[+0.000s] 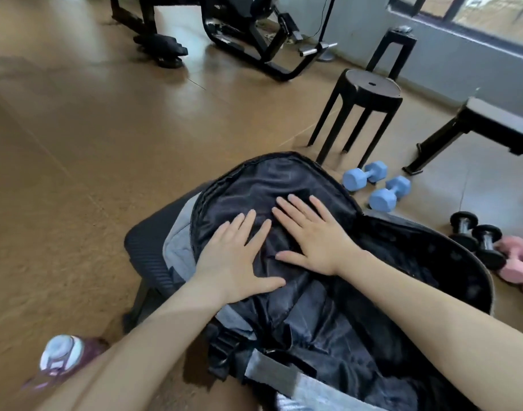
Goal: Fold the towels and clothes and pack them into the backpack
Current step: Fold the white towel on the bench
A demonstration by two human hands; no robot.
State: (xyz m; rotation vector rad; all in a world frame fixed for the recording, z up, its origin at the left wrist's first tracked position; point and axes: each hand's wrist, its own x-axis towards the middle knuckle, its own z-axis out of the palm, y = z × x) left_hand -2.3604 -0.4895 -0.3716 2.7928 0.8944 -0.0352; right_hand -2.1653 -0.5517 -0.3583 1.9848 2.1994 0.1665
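**Pressing the load flat inside the backpack**

Pressing down with both palms on dark fabric in the open main compartment of the backpack (284, 262). My left hand (235, 259) lies flat, fingers spread, just inside the bag's left zipper edge. My right hand (313, 232) lies flat beside it toward the bag's middle, fingers pointing at the curved top rim. Neither hand grips anything; both are splayed wide and resting on cloth.

Observation: I cannot tell lining from folded garment here. Everything under my palms is the same dark, shiny material, so whether clothes are already inside is uncertain. A grey-white piece of cloth (287, 378) shows at the bag's near end, below my forearms; it may be a towel, only partly in view.

Judgement on technique: keep palms flat and push from the bag's middle out toward its rim, so trapped air leaves and layers stay square. Avoid dragging fingertips, since slick fabric will likely slide and bunch. Keep cloth clear of the zipper teeth on the bag's left side.

Surroundings: blue dumbbells (376, 185) right of the bag's top rim; a bottle (64, 357) left of its near end.
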